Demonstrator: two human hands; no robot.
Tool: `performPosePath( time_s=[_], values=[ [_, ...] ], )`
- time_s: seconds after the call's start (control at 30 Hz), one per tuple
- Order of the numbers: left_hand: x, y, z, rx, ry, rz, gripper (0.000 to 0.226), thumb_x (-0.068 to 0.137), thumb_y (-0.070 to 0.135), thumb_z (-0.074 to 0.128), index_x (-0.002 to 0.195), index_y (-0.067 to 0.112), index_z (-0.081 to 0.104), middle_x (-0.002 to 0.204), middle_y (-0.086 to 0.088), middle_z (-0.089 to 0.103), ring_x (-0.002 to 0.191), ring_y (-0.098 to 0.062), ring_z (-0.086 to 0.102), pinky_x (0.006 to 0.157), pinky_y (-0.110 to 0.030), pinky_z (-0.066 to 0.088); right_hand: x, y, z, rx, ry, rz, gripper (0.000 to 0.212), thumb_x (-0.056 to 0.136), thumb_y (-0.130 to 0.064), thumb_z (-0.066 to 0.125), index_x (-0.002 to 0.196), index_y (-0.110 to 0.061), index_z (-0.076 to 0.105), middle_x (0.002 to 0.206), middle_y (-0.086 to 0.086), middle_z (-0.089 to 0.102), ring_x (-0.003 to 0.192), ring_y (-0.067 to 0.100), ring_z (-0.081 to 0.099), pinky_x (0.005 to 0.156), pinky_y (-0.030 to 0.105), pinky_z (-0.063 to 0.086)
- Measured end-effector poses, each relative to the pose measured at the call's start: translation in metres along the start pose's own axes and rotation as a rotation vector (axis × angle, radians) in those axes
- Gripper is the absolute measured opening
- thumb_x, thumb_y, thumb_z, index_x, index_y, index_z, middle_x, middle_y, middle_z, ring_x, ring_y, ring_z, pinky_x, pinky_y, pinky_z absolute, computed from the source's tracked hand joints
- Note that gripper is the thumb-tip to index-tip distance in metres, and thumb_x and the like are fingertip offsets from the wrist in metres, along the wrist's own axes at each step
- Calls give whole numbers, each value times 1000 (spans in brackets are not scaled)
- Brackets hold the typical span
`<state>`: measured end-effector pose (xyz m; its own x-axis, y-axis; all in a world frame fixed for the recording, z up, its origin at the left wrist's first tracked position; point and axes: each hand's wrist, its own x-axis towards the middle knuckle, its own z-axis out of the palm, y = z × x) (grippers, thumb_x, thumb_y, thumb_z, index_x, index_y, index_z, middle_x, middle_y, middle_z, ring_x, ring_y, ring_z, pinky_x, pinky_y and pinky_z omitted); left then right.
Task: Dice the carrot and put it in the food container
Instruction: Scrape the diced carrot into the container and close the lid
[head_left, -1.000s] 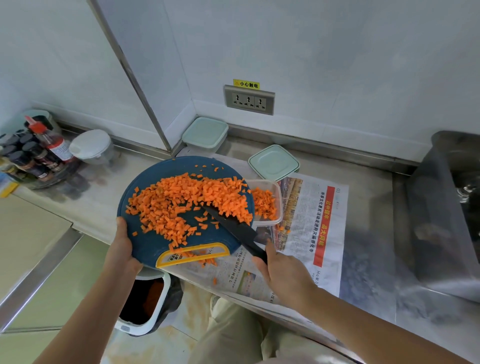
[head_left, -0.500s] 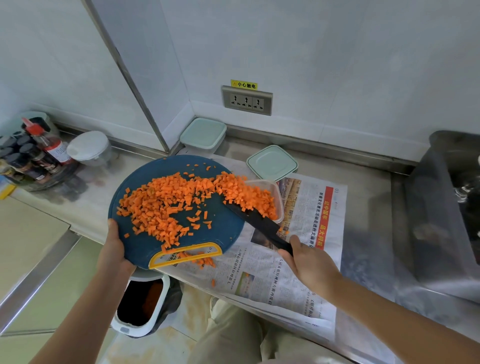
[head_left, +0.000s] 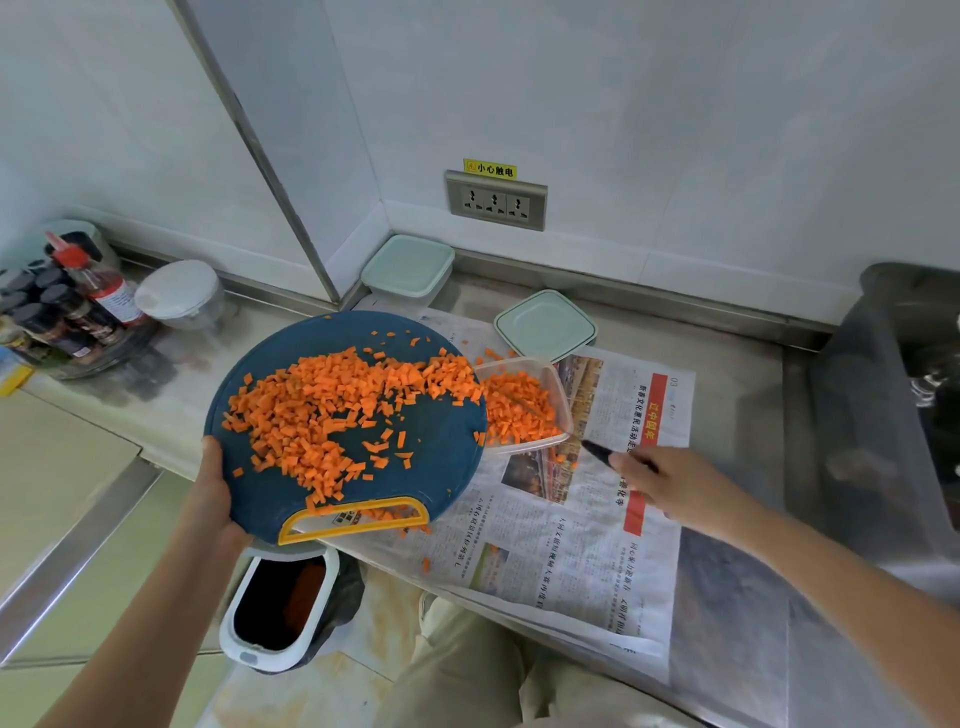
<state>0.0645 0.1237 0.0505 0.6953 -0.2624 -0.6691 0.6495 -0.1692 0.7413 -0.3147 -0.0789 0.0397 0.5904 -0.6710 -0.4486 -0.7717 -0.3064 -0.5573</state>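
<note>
At a steel kitchen surface (head_left: 727, 374) spread with newspaper (head_left: 571, 551), a person is tipping diced carrot (head_left: 332, 410) from a round blue cutting board (head_left: 441, 467) into a clear food container (head_left: 565, 400).

The left hand (head_left: 215, 499) grips the board's near-left edge, thumb on top, and holds it tilted with its right rim over the container's side. The right hand (head_left: 670, 486) is over the newspaper, just right of the container. Its fingers (head_left: 636, 465) are closed round a black knife (head_left: 597, 451), of which only a short dark piece shows.

The dicing looks finished and the transfer is in hand. Most of the carrot lies on the board. A good layer sits in the container, and a few dice are scattered on the paper and by the board's yellow handle (head_left: 358, 514).

The next move probably calls for bringing the blade back to the board and sweeping another batch over the rim, with the board kept tilted so that nothing slides off the near edge.

Half a second ago the blade lay across the board's right edge, pushing dice in. Now it has drawn clear to the right, and the container holds more carrot.
</note>
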Motion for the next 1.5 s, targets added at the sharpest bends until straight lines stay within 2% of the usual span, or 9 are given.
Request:
performPosePath(
  time_s=[0.17, 0.27, 0.5, 0.63, 0.77, 0.97, 1.13, 1.33, 1.5],
  values=[
    [-4, 4, 4, 9, 20, 21, 60, 95, 60, 33, 137, 19, 47, 140, -9, 51, 128, -28, 48, 91, -43, 41, 12, -10, -40, 587, -285, 197, 46, 99, -46, 40, 77, -8, 51, 54, 1, 40, 39, 11, 26, 35, 20, 22],
    [-6, 6, 5, 4, 9, 4, 61, 95, 61, 34, 136, 19, 49, 138, -9, 52, 127, -29, 49, 88, -43, 41, 17, -14, -48, 709, -347, 240, 47, 99, -48, 39, 77, -9, 51, 56, 2, 38, 40, 11, 24, 35, 19, 19],
    [-7, 0, 11, -18, -80, -23, 60, 95, 62, 30, 131, 19, 51, 126, -11, 56, 107, -29, 54, 78, -45, 43, 4, -42, -2, 60, 102, -263, 41, 88, -61, 31, 78, -26, 50, 55, -9, 46, 40, 3, 40, 43, 17, 28],
    [-9, -5, 22, -51, -154, -30, 61, 93, 64, 33, 131, 21, 53, 119, -9, 61, 96, -27, 61, 69, -44, 48, -3, -73, 24, -155, 110, -480, 68, 91, -70, 14, 100, -17, 55, 67, -6, 54, 53, 5, 48, 49, 19, 35],
    [-10, -6, 29, -73, -136, -8, 57, 91, 64, 40, 123, 21, 59, 117, -7, 66, 95, -27, 65, 65, -42, 51, -10, -85, 48, -280, 88, -633, 82, 83, -75, 2, 103, -13, 52, 82, 4, 58, 69, 23, 57, 57, 34, 39],
    [-10, -9, 39, -2, -77, 21, 52, 91, 62, 42, 113, 17, 57, 106, -8, 65, 83, -20, 65, 54, -35, 52, -11, -83, 50, -320, 98, -723, 77, 89, -70, 1, 98, -13, 53, 75, 5, 59, 55, 14, 40, 49, 33, 37],
    [-13, -6, 41, 34, -52, -3, 49, 88, 66, 45, 97, 20, 60, 93, -7, 68, 72, -22, 64, 40, -28, 52, -4, -81, 53, -382, 75, -717, 82, 84, -73, -6, 104, -16, 50, 87, 7, 60, 61, 23, 55, 55, 39, 46],
    [-9, -3, 37, -111, -190, -28, 59, 93, 62, 37, 129, 18, 55, 121, -10, 64, 95, -28, 64, 66, -44, 55, 1, -78, 55, -343, 189, -706, 76, 93, -67, 2, 97, -12, 55, 72, 5, 61, 50, 23, 53, 43, 32, 40],
    [-9, -5, 36, -121, -193, -47, 58, 91, 64, 39, 126, 22, 57, 117, -8, 66, 97, -29, 64, 69, -45, 51, 10, -68, 56, -327, 233, -643, 86, 88, -71, -5, 103, -12, 55, 76, 5, 63, 59, 25, 60, 51, 36, 47]
  ],
)
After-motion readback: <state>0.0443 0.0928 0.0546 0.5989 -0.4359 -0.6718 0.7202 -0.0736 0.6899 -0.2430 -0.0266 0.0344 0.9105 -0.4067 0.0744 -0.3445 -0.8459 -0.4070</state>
